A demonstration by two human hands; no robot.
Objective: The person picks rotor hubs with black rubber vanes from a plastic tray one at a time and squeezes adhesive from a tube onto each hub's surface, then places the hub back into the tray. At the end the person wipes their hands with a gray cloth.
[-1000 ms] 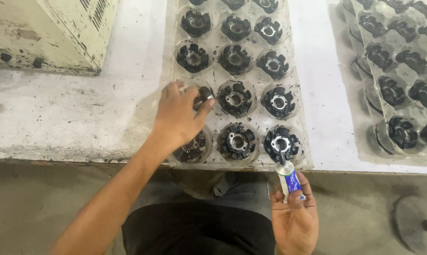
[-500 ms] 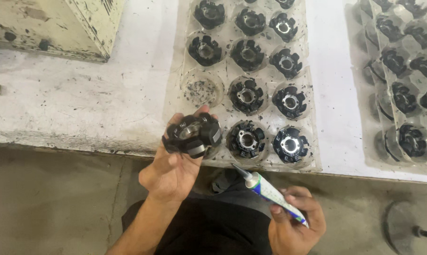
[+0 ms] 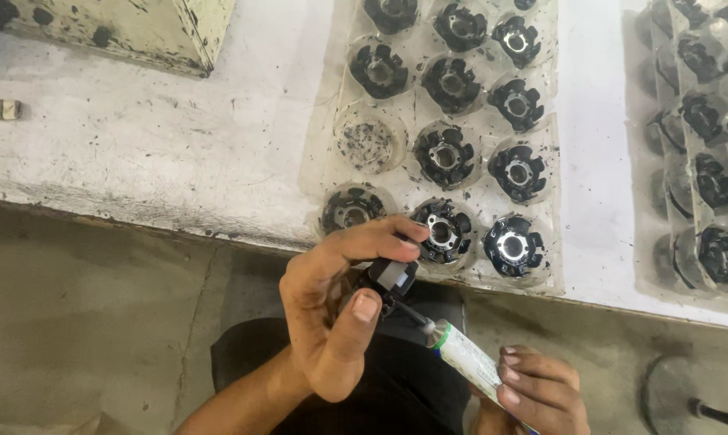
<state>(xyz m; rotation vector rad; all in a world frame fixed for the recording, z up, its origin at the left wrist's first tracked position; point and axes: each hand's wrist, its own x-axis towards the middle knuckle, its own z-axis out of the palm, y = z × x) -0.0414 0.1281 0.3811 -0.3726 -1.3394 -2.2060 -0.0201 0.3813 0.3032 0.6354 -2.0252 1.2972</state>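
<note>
My left hand [image 3: 332, 306] grips a round black plastic part [image 3: 390, 278] below the bench edge, over my lap. My right hand [image 3: 537, 391] holds a white tube [image 3: 469, 362] with a thin dark nozzle, whose tip touches the part. Just above, a clear plastic tray [image 3: 332, 153] lies on the bench with several identical black parts in round pockets. One pocket [image 3: 368, 141] in its left column holds no part, only dark specks.
A second clear tray [image 3: 662, 266] of black parts sits at the right. A worn cream metal box [image 3: 138, 28] stands at the back left, a small cylinder [image 3: 0, 109] near the left edge. The white bench top [image 3: 155, 153] is stained. A dark round base [image 3: 686, 399] stands on the floor at the lower right.
My left hand lifted a black part out of the tray's left column and brought it down over my lap. My right hand swung the tube's nozzle up against it.
</note>
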